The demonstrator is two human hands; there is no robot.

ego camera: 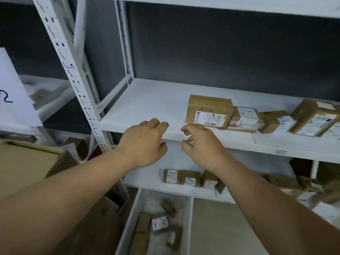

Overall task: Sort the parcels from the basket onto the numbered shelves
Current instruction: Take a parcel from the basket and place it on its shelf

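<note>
- Both hands are empty. The left hand (pixel 145 142) and right hand (pixel 198 144) hang side by side at the front edge of the middle shelf (pixel 147 107), fingers loosely curled and gripping nothing, with a small gap between them.
- Just beyond the right hand's fingertips a brown parcel marked "1-2" (pixel 208 111) lies on that shelf, close to the hand but not touching it. It looks already placed.
- Further out on the right hand's side, a row of labelled parcels (pixel 276 120) lies along the same shelf, so a fair part of the sorting seems done.
- Below the hands, the lower shelf (pixel 147 175) carries three or four small parcels (pixel 191 178) in a line, under the right wrist.
- Lowest of all, beneath and between the forearms, the white basket (pixel 190 218) holds several small parcels in the basket (pixel 158 221), five or so, partly blurred.
- Judgement: the task is well along but not finished, and the basket's remaining parcels have yet to be shelved. The likely next step is a reach down into it.
</note>
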